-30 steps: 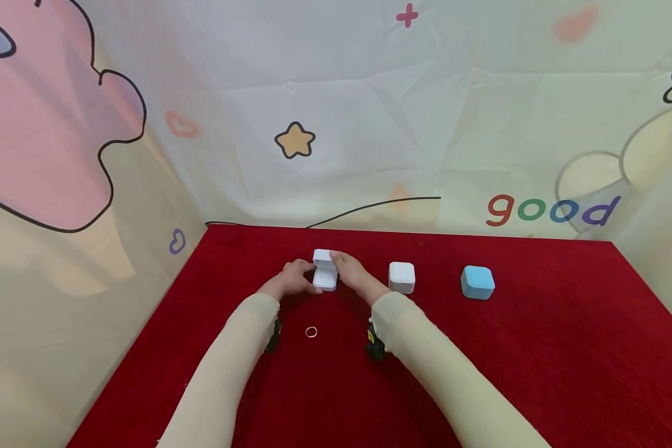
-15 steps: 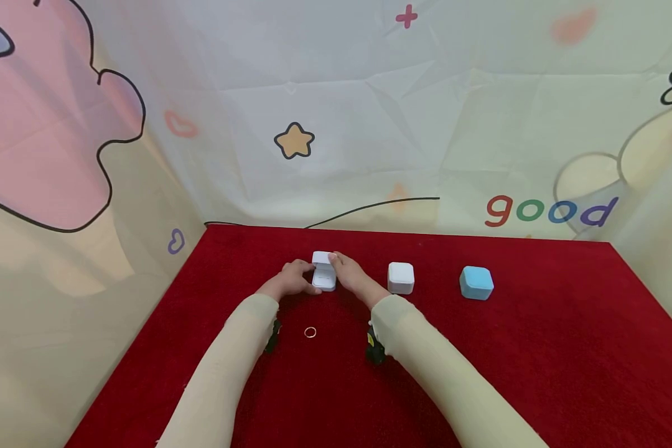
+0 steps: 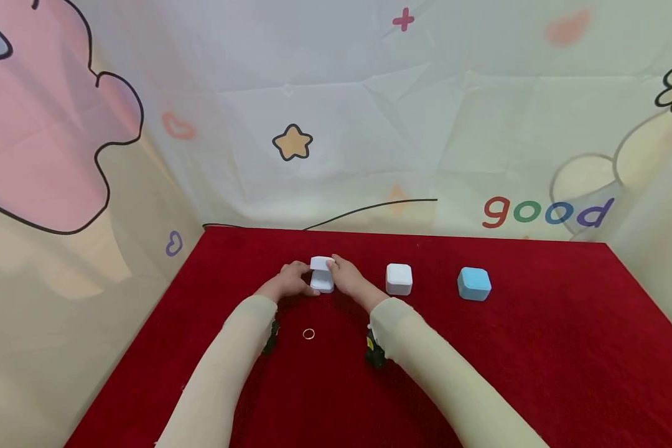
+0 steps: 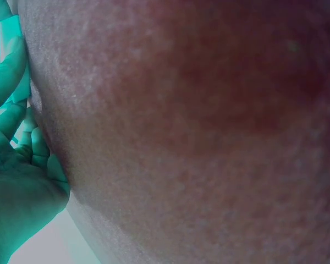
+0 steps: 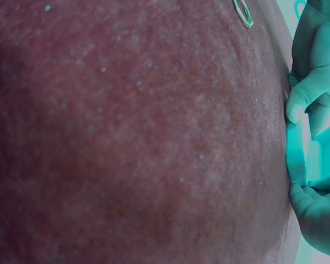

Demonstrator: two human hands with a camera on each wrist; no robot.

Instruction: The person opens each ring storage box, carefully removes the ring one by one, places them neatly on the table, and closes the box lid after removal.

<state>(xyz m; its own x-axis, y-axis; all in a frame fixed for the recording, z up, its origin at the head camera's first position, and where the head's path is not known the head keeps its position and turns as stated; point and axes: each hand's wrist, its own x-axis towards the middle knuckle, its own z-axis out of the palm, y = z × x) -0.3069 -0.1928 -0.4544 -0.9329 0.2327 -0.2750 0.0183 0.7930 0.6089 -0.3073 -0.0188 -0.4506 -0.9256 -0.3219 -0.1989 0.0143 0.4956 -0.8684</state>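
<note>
On the red cloth-covered surface [image 3: 453, 373], a part-open white ring box [image 3: 322, 283] is held between 2 hands. The left side of its base is clasped by the left hand [image 3: 292, 279], its grip narrowed round the box; the raised lid [image 3: 321, 264] is pinched on the right by the right hand [image 3: 347, 275]. Some right fingers are hidden, and the box's inside is hard to make out. A thin ring [image 3: 309, 334] is laid nearer the person. To the right, 1 closed white box [image 3: 399, 279] and 1 closed light-blue box [image 3: 474, 284] are placed. In both wrist views, hands and ring box are tinted green and cut off by the edge.
</note>
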